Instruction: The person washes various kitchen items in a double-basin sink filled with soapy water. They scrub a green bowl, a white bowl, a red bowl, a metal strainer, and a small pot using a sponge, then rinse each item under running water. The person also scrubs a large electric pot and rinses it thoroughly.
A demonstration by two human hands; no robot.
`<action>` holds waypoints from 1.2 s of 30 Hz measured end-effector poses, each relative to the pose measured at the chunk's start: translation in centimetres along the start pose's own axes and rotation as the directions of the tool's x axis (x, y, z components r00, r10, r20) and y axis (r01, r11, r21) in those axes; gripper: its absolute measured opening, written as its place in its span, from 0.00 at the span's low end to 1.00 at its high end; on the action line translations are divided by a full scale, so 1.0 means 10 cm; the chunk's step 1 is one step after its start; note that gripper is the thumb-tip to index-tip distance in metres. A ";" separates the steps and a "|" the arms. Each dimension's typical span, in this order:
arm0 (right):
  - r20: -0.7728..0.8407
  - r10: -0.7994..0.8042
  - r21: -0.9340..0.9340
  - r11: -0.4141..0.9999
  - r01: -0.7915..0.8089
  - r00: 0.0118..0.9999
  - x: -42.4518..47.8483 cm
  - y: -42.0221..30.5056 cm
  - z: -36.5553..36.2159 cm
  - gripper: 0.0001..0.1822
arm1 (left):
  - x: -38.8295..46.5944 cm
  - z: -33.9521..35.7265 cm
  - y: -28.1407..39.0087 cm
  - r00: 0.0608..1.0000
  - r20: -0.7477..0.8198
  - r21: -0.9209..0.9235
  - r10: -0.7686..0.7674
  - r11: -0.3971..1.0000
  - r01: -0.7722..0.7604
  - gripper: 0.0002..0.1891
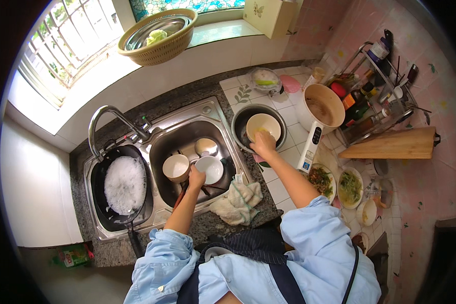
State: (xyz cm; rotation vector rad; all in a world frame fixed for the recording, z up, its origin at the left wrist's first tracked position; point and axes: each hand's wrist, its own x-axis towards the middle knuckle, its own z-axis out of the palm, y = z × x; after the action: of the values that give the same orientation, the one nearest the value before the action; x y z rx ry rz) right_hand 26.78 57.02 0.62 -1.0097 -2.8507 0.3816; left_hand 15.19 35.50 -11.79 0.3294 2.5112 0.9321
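My right hand [265,144] grips the near rim of a cream bowl [268,123], with its fingers reaching inside near a yellowish patch. The bowl is tilted within a round metal basin [283,141] beside the sink. In the right sink basin [167,142], my left hand [197,177] is between a beige bowl [175,167] and a white bowl [210,171], at their rims. Its fingertips are partly hidden, so whether it grips either bowl is unclear. Behind the white bowl lies a shiny round dish [206,147]. Dark chopsticks or utensils are partly visible under the bowls.
A frying pan [138,190] full of white suds fills the left sink basin below the faucet [116,111]. A cloth [239,203] drapes the sink's front edge. To the right are a long-handled pot [324,108], plates of food [350,187], a cutting board [395,144] and a bottle rack [364,100].
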 end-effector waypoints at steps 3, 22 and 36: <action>-0.001 -0.018 -0.069 0.997 0.018 1.000 0.06 0.23 0.16 0.04 | -0.03 -0.09 0.41 0.990 -0.040 0.031 0.139 0.990 -0.138 0.28; -0.416 -0.797 0.162 0.408 0.898 0.438 -0.59 -1.95 0.09 0.20 | -0.49 -1.70 -0.13 0.995 0.028 -0.951 0.093 0.308 -0.002 0.19; 0.032 -0.792 0.060 0.610 0.790 0.610 -0.40 -3.97 1.87 0.21 | -0.26 -3.12 -2.04 0.703 -0.711 0.181 0.020 0.971 0.155 0.33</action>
State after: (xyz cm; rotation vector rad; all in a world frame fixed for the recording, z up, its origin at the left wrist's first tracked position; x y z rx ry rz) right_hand 2.63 20.96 -6.93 0.3582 -2.9425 0.3571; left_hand 1.11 1.85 -3.41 -0.0988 3.3327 0.8428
